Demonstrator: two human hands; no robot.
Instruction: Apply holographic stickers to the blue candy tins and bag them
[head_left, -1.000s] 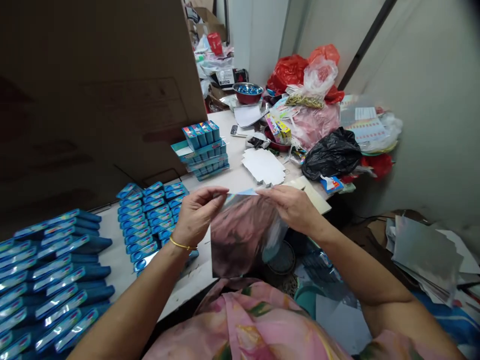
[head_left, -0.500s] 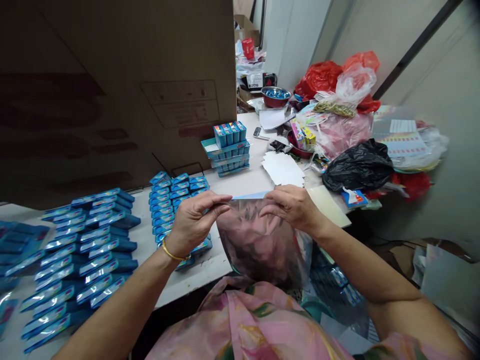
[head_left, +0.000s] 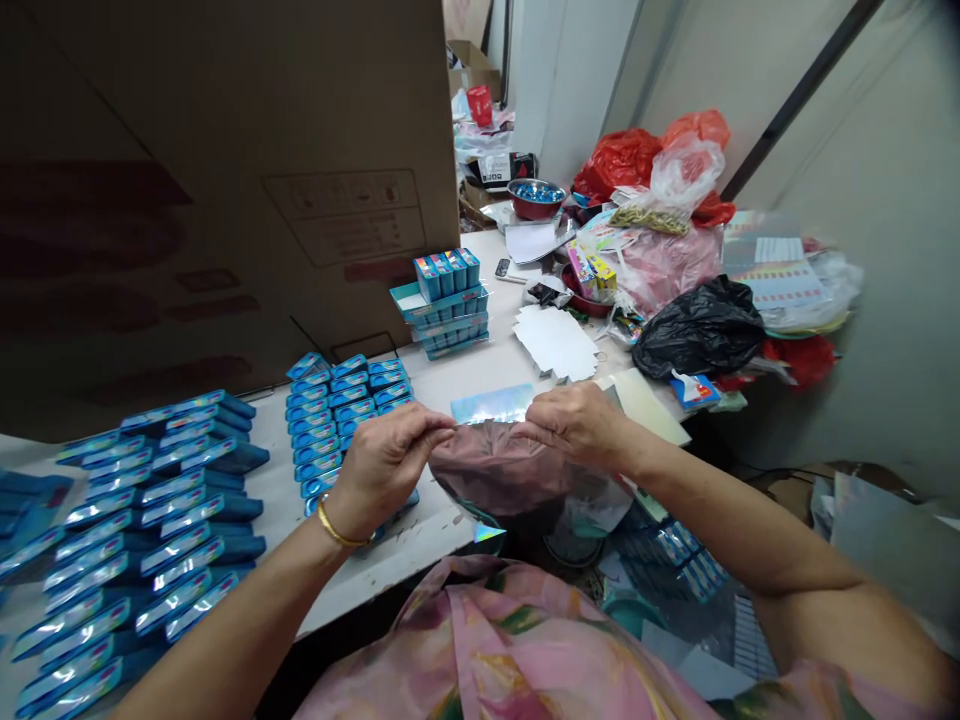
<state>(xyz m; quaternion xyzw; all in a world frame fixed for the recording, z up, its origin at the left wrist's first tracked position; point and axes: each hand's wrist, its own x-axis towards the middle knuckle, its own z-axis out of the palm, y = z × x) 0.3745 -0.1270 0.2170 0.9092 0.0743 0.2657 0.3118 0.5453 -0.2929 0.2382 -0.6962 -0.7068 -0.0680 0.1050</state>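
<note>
A shiny, mirror-like sheet [head_left: 499, 475] hangs between my two hands over the table's front edge, its surface dark and pinkish with reflections. My left hand [head_left: 386, 460] is closed in a pinch on its upper left corner. At the upper right corner, the fingers of my right hand [head_left: 577, 425] are closed on it too. Just beyond its top edge shows a pale blue, glossy strip [head_left: 491, 404]; whether it is part of the same sheet I cannot tell. Several rows of blue boxes [head_left: 311, 440] stand beside my left hand.
A large cardboard box [head_left: 337, 120] walls off the back left. More blue boxes [head_left: 202, 480] fill the left side, and a stack of filled trays [head_left: 450, 325] stands behind. White card sheets [head_left: 559, 340], a black bag [head_left: 701, 325] and a bowl [head_left: 536, 205] lie toward the right.
The sheet has tilted and its upper edge now bows, with more of the glossy blue strip showing behind it. Both hands have lowered slightly and keep their pinch. The view has shifted a little.
</note>
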